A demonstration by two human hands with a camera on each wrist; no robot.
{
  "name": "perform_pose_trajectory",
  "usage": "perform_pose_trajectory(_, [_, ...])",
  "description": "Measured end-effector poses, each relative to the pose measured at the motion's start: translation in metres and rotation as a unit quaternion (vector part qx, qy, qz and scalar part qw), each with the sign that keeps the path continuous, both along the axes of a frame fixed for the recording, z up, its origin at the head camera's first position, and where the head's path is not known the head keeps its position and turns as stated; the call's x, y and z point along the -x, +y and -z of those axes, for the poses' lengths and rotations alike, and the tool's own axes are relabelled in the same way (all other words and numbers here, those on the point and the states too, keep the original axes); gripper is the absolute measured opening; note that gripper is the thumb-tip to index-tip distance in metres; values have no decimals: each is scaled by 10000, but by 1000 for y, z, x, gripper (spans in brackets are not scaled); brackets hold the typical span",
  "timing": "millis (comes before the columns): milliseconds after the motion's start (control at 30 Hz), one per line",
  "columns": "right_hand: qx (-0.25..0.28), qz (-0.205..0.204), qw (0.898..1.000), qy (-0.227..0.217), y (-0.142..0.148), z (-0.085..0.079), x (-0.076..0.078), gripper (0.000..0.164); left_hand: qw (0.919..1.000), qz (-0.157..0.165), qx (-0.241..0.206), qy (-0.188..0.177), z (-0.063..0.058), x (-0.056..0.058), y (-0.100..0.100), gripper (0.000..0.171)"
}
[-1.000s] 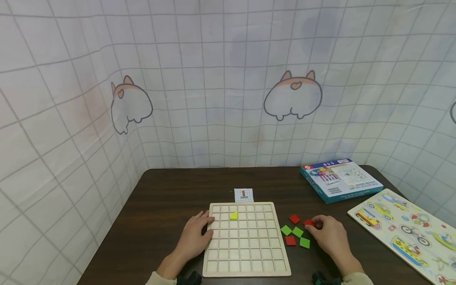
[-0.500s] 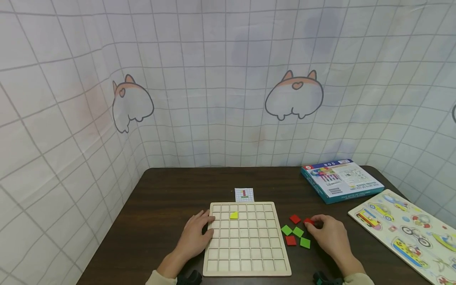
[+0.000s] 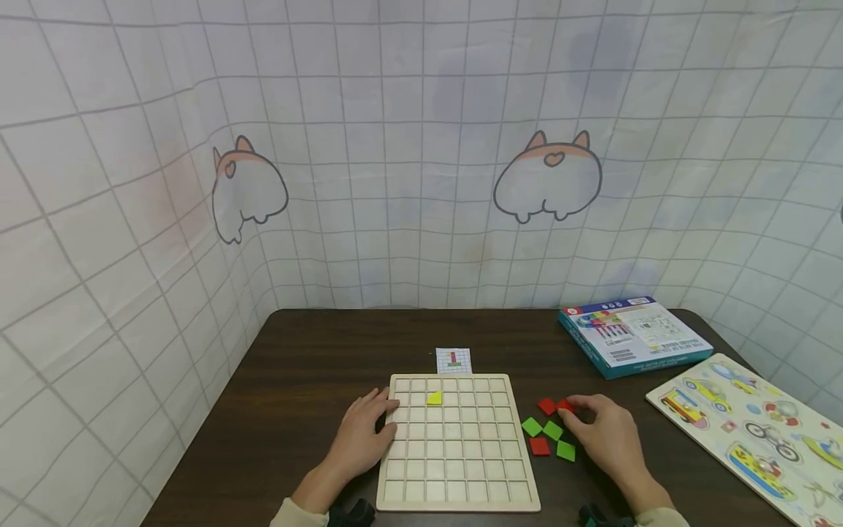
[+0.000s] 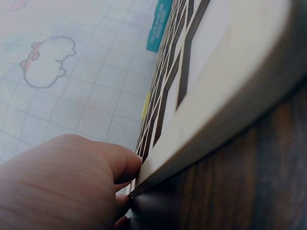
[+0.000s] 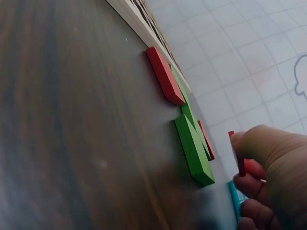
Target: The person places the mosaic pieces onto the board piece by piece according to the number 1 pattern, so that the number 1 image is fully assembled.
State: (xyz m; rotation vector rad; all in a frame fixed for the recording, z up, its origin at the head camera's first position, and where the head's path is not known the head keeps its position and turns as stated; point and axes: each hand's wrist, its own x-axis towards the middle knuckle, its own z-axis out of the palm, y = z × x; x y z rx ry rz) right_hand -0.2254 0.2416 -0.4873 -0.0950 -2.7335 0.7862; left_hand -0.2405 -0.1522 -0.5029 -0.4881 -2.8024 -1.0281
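Pinched between the thumb and fingers of my right hand (image 3: 606, 433) is a red square tile (image 5: 241, 166), held over the dark table. Beside it lie another red tile (image 3: 546, 406), a nearer red tile (image 3: 539, 446) and green tiles (image 3: 566, 451). My left hand (image 3: 358, 433) rests with relaxed fingers at the left edge of a pale wooden grid board (image 3: 457, 505). Its thumb (image 4: 127, 160) touches the rim in the left wrist view. One yellow piece (image 3: 435, 398) sits in a cell in the board's second row.
A small card (image 3: 454, 360) with a red and green pattern lies behind the board. To the right are a teal-sided box (image 3: 635, 340) and a picture puzzle board (image 3: 731, 439). A white gridded cloth (image 3: 421, 219) hangs behind the table.
My right hand has shifted slightly left with the red tile, nearer the other red tile. The left hand stays at the board's edge. The head view has turned slightly.
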Motion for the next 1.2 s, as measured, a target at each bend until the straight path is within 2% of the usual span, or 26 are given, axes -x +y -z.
perform_pose_trajectory(233, [43,-227,9995,225,-14,-5,2,31,10000,-60,-34,40,-4,0,0,35])
perform_pose_trajectory(567, [255,-643,9965,470,-30,-4,2,20,9999,-52,0,87,-3,0,2,34])
perform_pose_trajectory(967, [428,-1096,9929,203,-49,-8,4,17,10000,-37,10,18,0,1,3,33])
perform_pose_trajectory(1200, [221,-1475,9886,199,-58,-19,8,18,10000,-38,-32,15,1,0,2,33])
